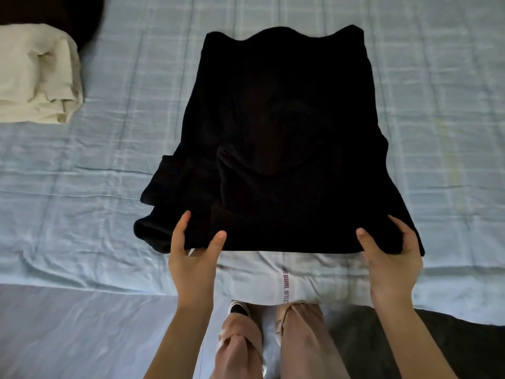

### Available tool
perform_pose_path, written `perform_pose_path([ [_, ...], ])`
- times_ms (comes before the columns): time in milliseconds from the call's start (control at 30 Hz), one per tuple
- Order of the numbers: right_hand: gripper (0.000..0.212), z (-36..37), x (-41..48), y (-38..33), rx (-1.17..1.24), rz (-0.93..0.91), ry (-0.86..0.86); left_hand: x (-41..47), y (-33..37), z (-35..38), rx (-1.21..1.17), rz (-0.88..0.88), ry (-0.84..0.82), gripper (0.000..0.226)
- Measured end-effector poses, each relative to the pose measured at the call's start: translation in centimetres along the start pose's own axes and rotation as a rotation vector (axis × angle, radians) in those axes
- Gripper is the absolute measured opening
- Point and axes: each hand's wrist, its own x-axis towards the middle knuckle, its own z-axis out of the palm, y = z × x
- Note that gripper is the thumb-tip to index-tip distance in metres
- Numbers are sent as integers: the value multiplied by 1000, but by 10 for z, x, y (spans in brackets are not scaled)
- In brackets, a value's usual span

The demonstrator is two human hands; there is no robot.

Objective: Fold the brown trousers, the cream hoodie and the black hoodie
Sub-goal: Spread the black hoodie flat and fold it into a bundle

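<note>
The black hoodie lies spread on the pale blue bed, sleeves folded in over its body. My left hand grips its near edge at the left, thumb on top of the cloth. My right hand grips the same near edge at the right, thumb on top. The near edge is lifted slightly off the bed. The cream hoodie sits folded in a thick bundle at the far left. A dark brown shape shows behind it at the top left corner; I cannot tell if it is the brown trousers.
The blue checked bedsheet covers the bed; its near edge runs across the lower part of the view. My own legs in pink-beige trousers and a dark shoe stand against the bed. A dark floor patch lies at the lower right.
</note>
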Motion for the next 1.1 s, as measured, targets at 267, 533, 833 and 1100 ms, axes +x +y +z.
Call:
perform_pose_path([
  [267, 48, 21, 54, -89, 81, -266, -31, 48, 75, 39, -39, 170, -16, 66],
  [533, 44, 110, 168, -154, 118, -373, -124, 153, 130, 115, -55, 243, 72, 63],
  [833, 43, 209, 306, -161, 60, -339, -182, 289, 153, 224, -49, 256, 70, 67],
  [1100, 44, 249, 354, -123, -22, -279, -242, 347, 118, 267, 6, 211, 79, 67],
])
